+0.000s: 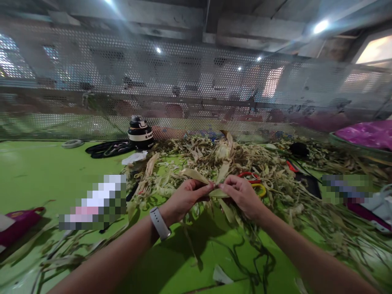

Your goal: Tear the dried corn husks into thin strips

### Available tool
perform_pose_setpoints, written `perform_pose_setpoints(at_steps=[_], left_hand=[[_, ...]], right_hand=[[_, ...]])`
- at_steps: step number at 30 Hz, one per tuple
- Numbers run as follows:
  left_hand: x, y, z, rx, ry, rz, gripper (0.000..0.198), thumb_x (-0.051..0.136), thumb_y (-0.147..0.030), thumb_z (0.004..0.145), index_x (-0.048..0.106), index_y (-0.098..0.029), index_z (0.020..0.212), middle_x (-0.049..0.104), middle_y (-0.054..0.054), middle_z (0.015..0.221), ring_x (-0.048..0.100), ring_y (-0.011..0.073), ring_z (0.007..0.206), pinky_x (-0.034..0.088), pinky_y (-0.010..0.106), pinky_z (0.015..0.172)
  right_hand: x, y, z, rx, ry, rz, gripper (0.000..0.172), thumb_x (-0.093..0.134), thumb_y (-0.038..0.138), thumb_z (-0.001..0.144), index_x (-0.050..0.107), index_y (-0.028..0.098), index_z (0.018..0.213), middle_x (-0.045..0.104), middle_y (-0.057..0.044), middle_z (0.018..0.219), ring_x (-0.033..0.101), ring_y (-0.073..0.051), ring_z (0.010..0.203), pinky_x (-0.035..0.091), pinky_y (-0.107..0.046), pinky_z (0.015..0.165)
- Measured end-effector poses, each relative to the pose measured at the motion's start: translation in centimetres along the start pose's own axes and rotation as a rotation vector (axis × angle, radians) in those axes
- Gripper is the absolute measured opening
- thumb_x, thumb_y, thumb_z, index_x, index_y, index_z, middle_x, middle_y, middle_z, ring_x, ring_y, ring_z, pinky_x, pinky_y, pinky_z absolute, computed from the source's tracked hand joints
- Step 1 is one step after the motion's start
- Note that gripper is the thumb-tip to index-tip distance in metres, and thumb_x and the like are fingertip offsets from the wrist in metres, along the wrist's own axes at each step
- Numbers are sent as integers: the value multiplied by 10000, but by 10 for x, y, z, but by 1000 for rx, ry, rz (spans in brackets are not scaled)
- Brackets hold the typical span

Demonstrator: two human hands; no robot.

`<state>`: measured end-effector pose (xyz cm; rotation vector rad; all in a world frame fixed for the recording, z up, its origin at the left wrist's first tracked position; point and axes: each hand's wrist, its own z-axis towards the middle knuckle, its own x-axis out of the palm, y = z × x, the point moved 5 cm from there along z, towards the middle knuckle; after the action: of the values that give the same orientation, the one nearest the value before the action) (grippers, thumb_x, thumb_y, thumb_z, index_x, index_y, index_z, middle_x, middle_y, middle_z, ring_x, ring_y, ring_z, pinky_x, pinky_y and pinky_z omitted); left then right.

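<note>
My left hand, with a pale watch strap at its wrist, pinches a dried pale-green leaf between thumb and fingers. Close against it, my right hand pinches the leaves at the same meeting point. Several broad leaf blades fan out from there: one upward, one low between the hands. How they are joined is hidden by my fingertips. Just behind my right hand lie a red handle loop and a yellow handle loop, partly covered by dried leaves. A heap of dried leaves spreads behind both hands.
The green tabletop ends at a perforated metal screen. A black bottle and coiled black strap stand back left. A dark flat object and a basin with a purple bag are at right. Loose stems lie in front.
</note>
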<state>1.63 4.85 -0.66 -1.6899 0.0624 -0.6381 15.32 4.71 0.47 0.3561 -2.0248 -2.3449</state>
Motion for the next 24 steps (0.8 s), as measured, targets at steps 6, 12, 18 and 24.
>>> perform_pose_setpoints(at_steps=[6, 12, 18, 24], left_hand=[[-1, -1, 1, -3, 53, 20, 190, 731, -280, 666, 711, -126, 774, 692, 28, 725, 575, 76, 620, 445, 181, 625], [-5, -3, 0, -1, 104, 49, 275, 773, -205, 606, 694, -161, 867, 694, 18, 783, 591, 88, 705, 450, 200, 696], [-9, -7, 2, 88, 50, 237, 234, 783, -211, 580, 716, -170, 801, 693, 16, 793, 598, 119, 754, 460, 219, 729], [-18, -7, 6, 132, -100, 209, 263, 776, -276, 581, 706, -160, 807, 699, 32, 762, 618, 150, 720, 482, 238, 697]], right_hand=[[-1, 0, -1, 62, 12, 109, 252, 643, 347, 681, 468, 176, 621, 506, 67, 498, 469, -71, 414, 411, -181, 384], [-3, -3, 0, 134, -44, 194, 250, 674, 331, 644, 481, 173, 622, 519, 74, 461, 495, -72, 393, 354, -143, 322], [-2, -9, -1, 248, -87, 279, 272, 702, 339, 607, 488, 172, 602, 501, 80, 399, 436, -50, 334, 271, -127, 290], [3, -11, -2, 261, -118, 394, 322, 681, 437, 667, 508, 174, 737, 585, 40, 552, 522, -75, 435, 426, -177, 422]])
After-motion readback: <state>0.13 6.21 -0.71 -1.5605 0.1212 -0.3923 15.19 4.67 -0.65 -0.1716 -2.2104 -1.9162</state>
